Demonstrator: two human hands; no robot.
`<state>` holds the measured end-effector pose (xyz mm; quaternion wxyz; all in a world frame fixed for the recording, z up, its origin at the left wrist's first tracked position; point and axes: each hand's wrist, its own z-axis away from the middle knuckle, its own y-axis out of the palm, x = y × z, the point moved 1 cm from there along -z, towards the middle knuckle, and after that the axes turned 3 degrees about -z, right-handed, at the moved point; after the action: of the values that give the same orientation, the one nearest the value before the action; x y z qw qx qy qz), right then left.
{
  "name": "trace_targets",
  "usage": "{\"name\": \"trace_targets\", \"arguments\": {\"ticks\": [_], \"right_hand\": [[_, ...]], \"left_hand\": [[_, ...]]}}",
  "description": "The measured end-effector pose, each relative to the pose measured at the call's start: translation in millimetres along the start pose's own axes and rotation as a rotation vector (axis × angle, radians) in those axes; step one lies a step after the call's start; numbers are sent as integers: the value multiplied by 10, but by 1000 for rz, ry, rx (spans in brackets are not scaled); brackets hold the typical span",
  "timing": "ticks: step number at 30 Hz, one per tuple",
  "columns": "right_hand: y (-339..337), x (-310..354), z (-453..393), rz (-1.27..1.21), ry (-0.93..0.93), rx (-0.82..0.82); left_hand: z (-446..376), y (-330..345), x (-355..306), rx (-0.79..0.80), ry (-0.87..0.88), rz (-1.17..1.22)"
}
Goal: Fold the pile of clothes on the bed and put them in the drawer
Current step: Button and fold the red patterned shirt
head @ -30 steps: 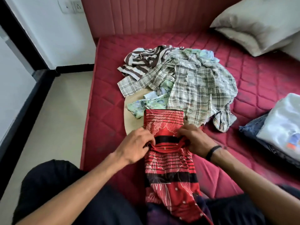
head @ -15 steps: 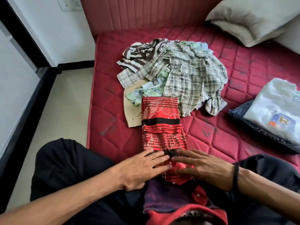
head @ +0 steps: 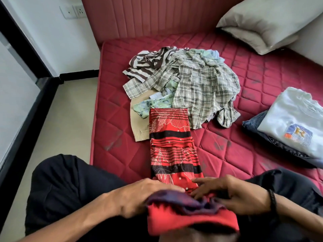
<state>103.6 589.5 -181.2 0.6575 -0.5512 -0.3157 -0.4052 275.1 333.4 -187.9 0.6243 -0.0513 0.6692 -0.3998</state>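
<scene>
Nearest the camera, the left hand (head: 139,193) and right hand (head: 232,194) rest on the near end of the red-and-black patterned garment (head: 172,145), its edge bunched up between them; left fingers blurred, cannot tell their grip, right fingers (head: 203,181) spread fairly flat on the cloth. The garment runs as a narrow folded strip away over the red mattress (head: 115,130), its far end touching the unfolded clothes pile (head: 197,81). Right: folded white T-shirt (head: 293,117) on folded jeans (head: 253,126); farthest, a pillow (head: 262,23).
</scene>
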Motion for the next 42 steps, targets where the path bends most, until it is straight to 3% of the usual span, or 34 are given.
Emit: {"name": "trace_targets", "arguments": {"ticks": [3,5,9,12,14,17,21,23,27,30,32,35,37,39,42], "right_hand": [[-245,-22,-229,-254,-80,-273],[-429,-122,-542,-481,-66,-527],[-711,-468,-1327,-1010,193,-843],[-620,-793,-1581,-989,369,-930],[-495,-974,-1585,-861,392,-989],[-477,-1133,-1648,-681,352,-1097],[-583,-975,-1807,-341,222,-1231],[-606,-911,-1856,-204,284,-1251],[-560,-859,-1855,-15,657,-1171],[-535,-824,-1826,-55,783,-1028],[-580,-818,-1781,-154,824,-939],[-738,-757,-1712,-521,797,-775],[-800,-624,-1576,-835,745,-660],[-865,-489,-1406,-996,656,-580],[-1019,-364,-977,-1079,535,-614]], "left_hand": [[-62,-230,185,-289,-62,233],[-303,-443,355,-478,-225,426],[-908,-818,787,-903,-471,827],[-1119,-819,1086,-1075,-648,1132],[-1053,-684,1150,-1085,-625,1070],[-993,-414,1238,-1045,-569,760],[-1026,-455,1248,-1211,-557,361],[-1080,-584,1191,-1255,-615,273],[-1040,-482,1100,-1289,-878,215],[-991,-325,1038,-1224,-990,186],[-969,-283,998,-1160,-1065,287],[-998,-365,847,-1095,-973,917],[-1007,-417,672,-1008,-891,1165],[-1042,-428,516,-949,-811,1226],[-1270,-432,269,-909,-713,1147]]}}
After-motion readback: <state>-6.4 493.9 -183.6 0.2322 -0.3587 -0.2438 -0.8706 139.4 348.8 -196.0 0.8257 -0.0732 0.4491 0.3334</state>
